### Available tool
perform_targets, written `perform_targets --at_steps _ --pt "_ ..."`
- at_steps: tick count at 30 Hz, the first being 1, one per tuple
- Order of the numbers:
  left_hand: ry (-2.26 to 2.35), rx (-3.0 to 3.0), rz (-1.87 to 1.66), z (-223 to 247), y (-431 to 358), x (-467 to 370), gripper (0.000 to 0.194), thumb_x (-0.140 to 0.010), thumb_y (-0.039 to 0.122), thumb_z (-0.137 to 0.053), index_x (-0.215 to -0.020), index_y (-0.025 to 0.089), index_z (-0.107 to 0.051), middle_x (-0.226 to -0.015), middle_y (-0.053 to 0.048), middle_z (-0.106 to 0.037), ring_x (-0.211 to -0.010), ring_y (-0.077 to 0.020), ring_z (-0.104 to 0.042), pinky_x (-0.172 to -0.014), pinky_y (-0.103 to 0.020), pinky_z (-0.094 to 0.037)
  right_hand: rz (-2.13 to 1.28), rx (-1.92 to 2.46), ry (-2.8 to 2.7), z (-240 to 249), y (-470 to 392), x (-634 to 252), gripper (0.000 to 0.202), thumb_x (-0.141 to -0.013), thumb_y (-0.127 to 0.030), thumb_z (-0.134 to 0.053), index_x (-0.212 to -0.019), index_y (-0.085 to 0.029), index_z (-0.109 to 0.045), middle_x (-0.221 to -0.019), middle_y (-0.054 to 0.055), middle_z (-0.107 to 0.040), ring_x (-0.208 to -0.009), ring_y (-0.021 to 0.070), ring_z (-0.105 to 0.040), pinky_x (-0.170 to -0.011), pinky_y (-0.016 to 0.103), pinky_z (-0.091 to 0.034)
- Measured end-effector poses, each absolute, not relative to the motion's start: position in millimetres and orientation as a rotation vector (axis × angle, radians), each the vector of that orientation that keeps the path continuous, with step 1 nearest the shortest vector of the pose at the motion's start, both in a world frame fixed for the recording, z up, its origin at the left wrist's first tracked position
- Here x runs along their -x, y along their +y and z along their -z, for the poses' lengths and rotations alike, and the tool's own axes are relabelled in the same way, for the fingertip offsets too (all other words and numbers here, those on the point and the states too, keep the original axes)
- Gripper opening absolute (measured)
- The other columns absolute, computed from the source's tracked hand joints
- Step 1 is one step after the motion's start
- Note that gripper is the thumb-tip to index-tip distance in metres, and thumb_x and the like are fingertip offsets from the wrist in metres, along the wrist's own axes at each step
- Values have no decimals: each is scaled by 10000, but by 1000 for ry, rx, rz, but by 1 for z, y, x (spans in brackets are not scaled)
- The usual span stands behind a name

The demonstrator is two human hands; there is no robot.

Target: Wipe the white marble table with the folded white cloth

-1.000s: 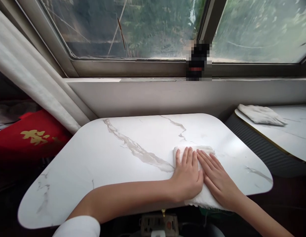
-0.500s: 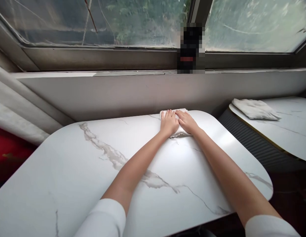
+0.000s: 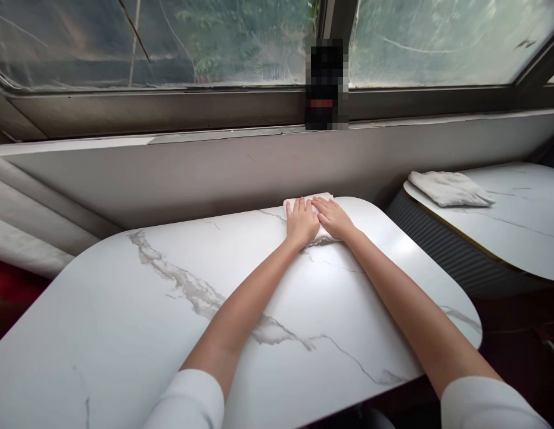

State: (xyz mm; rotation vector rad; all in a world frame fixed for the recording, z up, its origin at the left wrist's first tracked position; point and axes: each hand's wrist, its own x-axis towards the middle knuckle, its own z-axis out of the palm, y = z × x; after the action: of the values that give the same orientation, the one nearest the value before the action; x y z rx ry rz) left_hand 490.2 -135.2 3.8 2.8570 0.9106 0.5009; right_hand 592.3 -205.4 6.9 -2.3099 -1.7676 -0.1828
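A folded white cloth [image 3: 324,235] lies flat on the white marble-patterned table [image 3: 170,333], close to its far edge by the wall. Resting flat on the cloth's left part is my left hand [image 3: 302,224], its fingers stretched forward and slightly apart. My right hand [image 3: 334,218] lies flat on the right part, with fingers pointing forward and left. The two hands touch or nearly touch at the thumbs. Both palms press down from above, and they hide much of the cloth. Both arms reach straight out over the table.
To the right, a second marble-patterned table [image 3: 531,238] bears another folded white cloth [image 3: 451,188]. A low wall [image 3: 214,173] runs behind the table beneath large windows [image 3: 241,44]. A dark pixelated object [image 3: 326,83] stands on the sill. Pale curtain folds [image 3: 31,220] hang at left.
The view has shifted a little, so the table, sill and second cloth appear slightly further left. Both hands remain flat on the cloth, with little or no movement across the table.
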Motion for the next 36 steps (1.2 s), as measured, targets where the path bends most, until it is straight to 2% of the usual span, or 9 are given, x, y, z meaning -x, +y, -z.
perform_targets --at_steps 6,10,17,20,23,28,36 --pt "848 -2881 -510 -5 -201 -460 508 -943 255 -231 -1392 53 -356 -1457 -145 -346 -1369 -237 -244 -1128 -480 -93 177 2267 -1836 -7 -276 -569 531 -895 -218 -233 -1390 -79 -367 -1469 112 -346 -1366 198 -273 -1121 422 -222" --pt "717 -2915 -490 -7 -259 -432 532 -942 265 -236 -1400 10 -322 -1466 -178 -313 -1378 -273 -211 -1126 -508 -81 196 2233 -1869 -6 -343 -546 512 -930 -251 -221 -1412 -118 -330 -1475 109 -337 -1372 187 -255 -1122 438 -229" --pt "381 -2937 -466 -11 -344 -404 561 -954 308 -198 -1403 -13 -297 -1470 -195 -294 -1390 -288 -162 -1124 -539 -71 295 2264 -1826 -6 -456 -513 554 -956 -236 -220 -1486 -253 -59 -1508 60 -279 -1382 187 -223 -1106 476 -267" --pt "279 -2938 -464 -12 -361 -407 566 -953 312 -190 -1400 -17 -300 -1469 -198 -296 -1391 -290 -156 -1122 -544 -74 287 2375 -1740 -7 -482 -508 577 -951 -235 -219 -1483 -298 -4 -1513 27 -260 -1373 200 -244 -1093 490 -292" --pt "231 -2929 -449 -13 -365 -417 569 -948 312 -192 -1405 -12 -294 -1472 -189 -295 -1393 -289 -148 -1120 -550 -66 221 2547 -1555 -7 -486 -509 567 -934 -219 -219 -1480 -307 -97 -1491 11 -304 -1359 215 -268 -1071 501 -326" --pt "307 -2893 -450 -11 -348 -447 562 -932 294 -215 -1405 5 -304 -1474 -174 -299 -1393 -272 -160 -1125 -529 -64 200 2576 -1373 -4 -456 -533 557 -880 -171 -222 -1420 -210 -350 -1449 57 -377 -1349 218 -293 -1081 490 -308" --pt "619 -2810 -467 -9 -288 -526 556 -920 266 -227 -1396 -6 -318 -1470 -168 -311 -1391 -263 -171 -1127 -506 -54 158 2404 -1490 -5 -374 -624 547 -848 -191 -250 -1359 -186 -446 -1437 33 -404 -1345 175 -316 -1115 436 -257"
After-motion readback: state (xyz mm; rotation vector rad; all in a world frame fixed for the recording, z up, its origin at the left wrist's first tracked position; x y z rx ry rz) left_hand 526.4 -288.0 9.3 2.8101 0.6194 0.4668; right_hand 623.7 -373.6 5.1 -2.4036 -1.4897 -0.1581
